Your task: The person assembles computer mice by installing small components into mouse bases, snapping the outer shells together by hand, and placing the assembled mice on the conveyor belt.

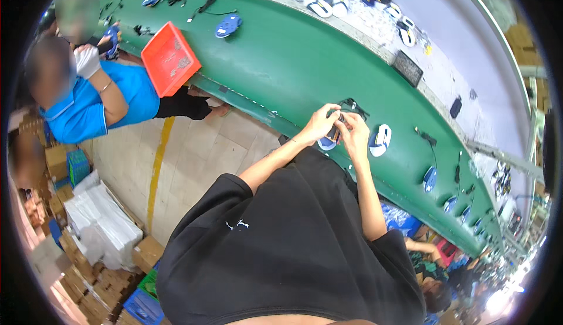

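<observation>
My left hand (319, 123) and my right hand (355, 135) meet over the near edge of the green conveyor belt, fingers bent and pinched together. Between the fingertips is a small dark part (338, 130), mostly covered, its kind too small to make out. Just under it shows a blue-and-white plastic housing (327, 143), partly hidden by my hands. Behind my fingers lies a bundled black cable (359, 109). To the right of my right hand, a white-and-blue shell (380, 140) rests on the belt.
Blue housings (228, 25) and black cables (206, 5) lie along the green belt (281, 55). A red tray (170, 59) sits over its edge at left, beside a person in a blue shirt (111, 99). A shelf with loose parts (375, 8) runs behind. Cartons (148, 253) stand at lower left.
</observation>
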Tool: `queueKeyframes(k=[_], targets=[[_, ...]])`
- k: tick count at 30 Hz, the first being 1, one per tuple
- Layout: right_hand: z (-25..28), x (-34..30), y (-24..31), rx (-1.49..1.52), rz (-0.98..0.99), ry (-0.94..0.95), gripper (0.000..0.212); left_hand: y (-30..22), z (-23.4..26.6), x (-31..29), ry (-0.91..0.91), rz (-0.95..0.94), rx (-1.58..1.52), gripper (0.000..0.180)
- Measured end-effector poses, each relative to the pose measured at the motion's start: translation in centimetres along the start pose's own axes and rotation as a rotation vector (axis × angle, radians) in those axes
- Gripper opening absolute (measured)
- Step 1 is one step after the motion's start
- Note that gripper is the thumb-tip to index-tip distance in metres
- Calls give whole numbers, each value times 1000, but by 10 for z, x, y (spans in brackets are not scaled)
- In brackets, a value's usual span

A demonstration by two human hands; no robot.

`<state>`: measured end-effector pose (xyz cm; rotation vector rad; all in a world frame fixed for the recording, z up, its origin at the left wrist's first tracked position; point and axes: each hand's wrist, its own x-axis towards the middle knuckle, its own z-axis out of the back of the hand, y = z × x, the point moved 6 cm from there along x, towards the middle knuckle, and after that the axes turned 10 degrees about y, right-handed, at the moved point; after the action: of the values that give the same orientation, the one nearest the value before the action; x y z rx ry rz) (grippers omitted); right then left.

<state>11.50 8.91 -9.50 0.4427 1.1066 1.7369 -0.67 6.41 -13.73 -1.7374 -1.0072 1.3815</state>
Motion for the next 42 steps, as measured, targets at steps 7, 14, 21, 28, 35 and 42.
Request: queueKeyframes(k=[7, 14, 21, 28, 35, 42], targets=[[-28, -3, 23, -130, 2, -19, 27, 24, 26, -14, -85, 80, -64, 33], [-54, -18, 21, -369, 50, -60, 25, 60, 22, -3, -107, -59, 80, 33], [-63, -12, 41, -344, 48, 39, 22, 28, 27, -30, 15, 131, -157, 32], [-63, 2, 37, -444, 16, 36, 22, 31, 28, -17, -26, 77, -320, 29], [-24, 4, 31, -198, -17, 14, 24, 37, 29, -14, -65, 66, -417, 34], [-3, 1, -30, 575, -256, 2, 21, 30, 24, -29, -4, 28, -572, 44]])
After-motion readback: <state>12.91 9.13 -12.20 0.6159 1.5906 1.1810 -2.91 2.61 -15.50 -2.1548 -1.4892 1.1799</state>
